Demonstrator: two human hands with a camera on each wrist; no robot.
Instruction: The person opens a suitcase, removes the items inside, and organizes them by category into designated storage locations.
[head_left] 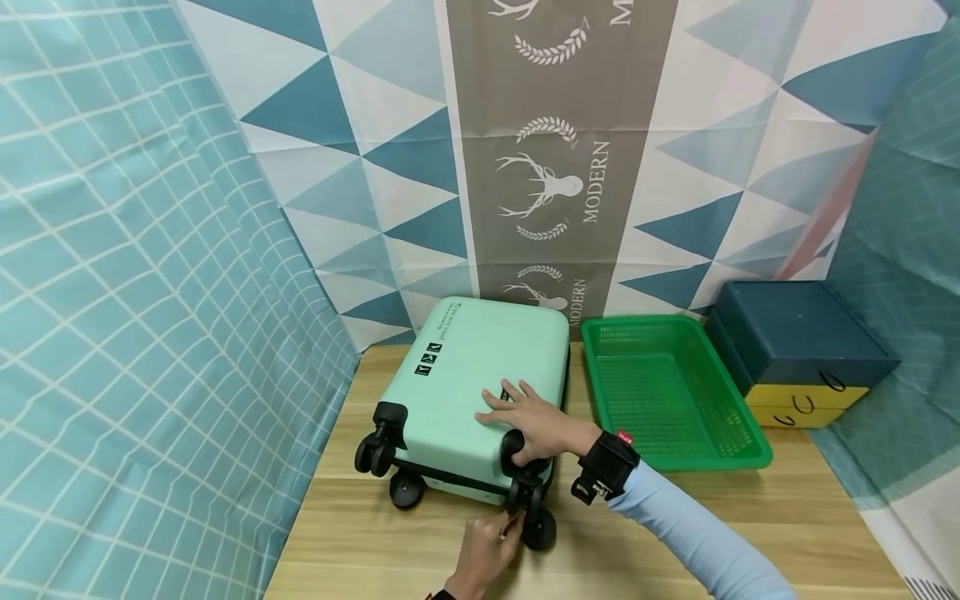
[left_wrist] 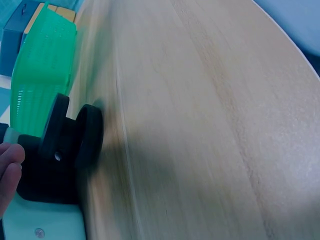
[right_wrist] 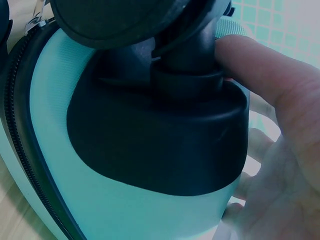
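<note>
A mint-green hard-shell suitcase (head_left: 487, 350) lies flat, its black wheels toward me. My right hand (head_left: 536, 421) spreads its fingers over the upper shell at the near right corner. Its thumb (right_wrist: 255, 65) rests against the black wheel mount (right_wrist: 165, 135). Below that corner, my left hand (head_left: 483, 550) has its fingers curled at the suitcase's near side, beside a lower wheel (head_left: 538, 529). It pinches the metal zipper pull (right_wrist: 36, 20), which stands out from the black zipper (right_wrist: 22, 165). In the left wrist view only the fingertips (left_wrist: 10, 165) show, at the left edge.
A green plastic basket (head_left: 652, 392) stands right of the suitcase. Beyond it are stacked dark blue and yellow boxes (head_left: 802, 342). A patterned cloth (head_left: 390, 167) hangs behind, and a teal checked cloth (head_left: 150, 292) borders the wooden table (head_left: 375, 550) on the left.
</note>
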